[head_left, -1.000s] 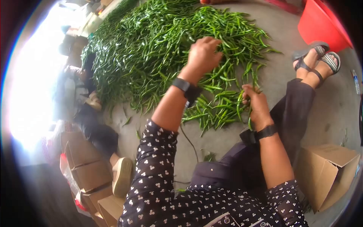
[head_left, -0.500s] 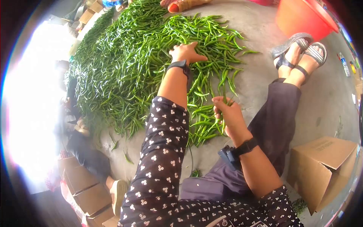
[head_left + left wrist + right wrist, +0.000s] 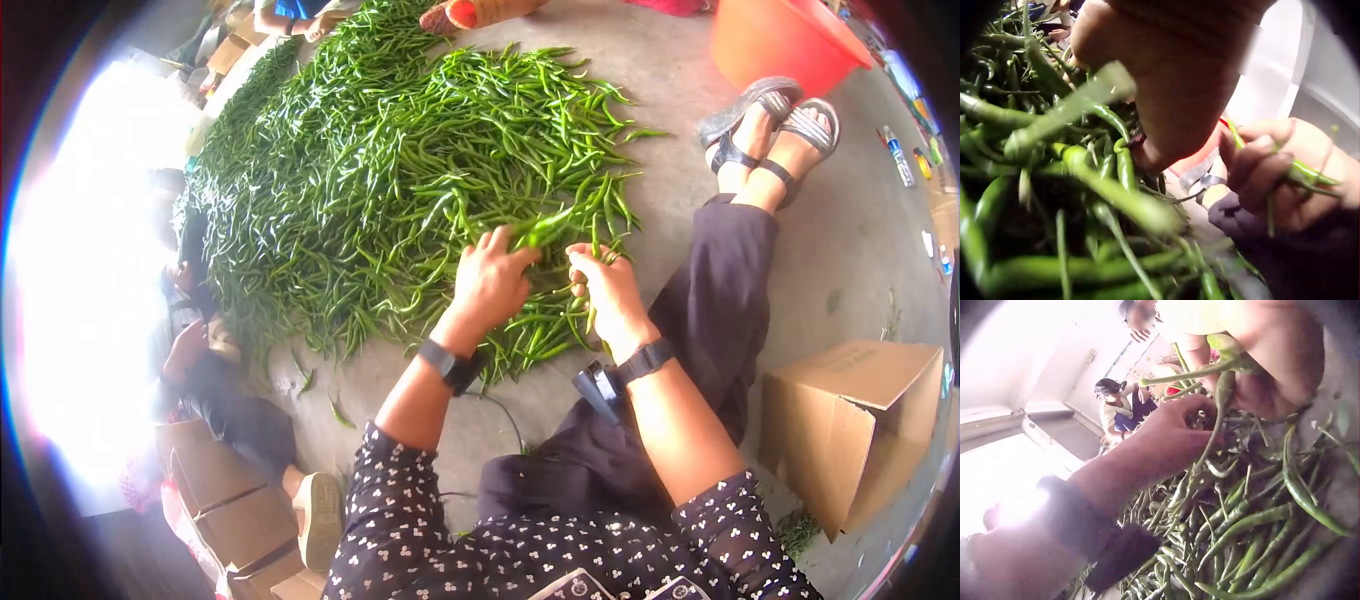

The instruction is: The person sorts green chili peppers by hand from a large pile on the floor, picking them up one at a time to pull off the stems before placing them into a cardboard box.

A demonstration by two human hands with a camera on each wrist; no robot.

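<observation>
A wide heap of green chillies (image 3: pixel 340 170) covers the floor. Over its near edge is the left hand (image 3: pixel 492 280), fingers bent, with blurred chillies (image 3: pixel 546 230) at its fingertips. Just to its right, the right hand (image 3: pixel 615 305) grips a few chillies upright in curled fingers. The left wrist view has the left hand (image 3: pixel 1179 81) low over the heap and the right hand (image 3: pixel 1304 169) around thin green chillies. In the right wrist view, stems and chillies (image 3: pixel 1225 387) stick out from the right hand (image 3: pixel 1279 356), beside the left hand (image 3: pixel 1166 434); some fingertips are hidden.
A red tub (image 3: pixel 785 45) stands at the upper right, near crossed feet in sandals (image 3: pixel 775 130). An open cardboard box (image 3: pixel 850 430) is at the lower right. More boxes (image 3: pixel 235 510) and another person's shoe (image 3: pixel 320 520) are at the left.
The left hand has come back from farther over the heap to beside the right hand, with chillies at its fingertips. The right hand keeps its grip on its chillies. The head view has shifted.
</observation>
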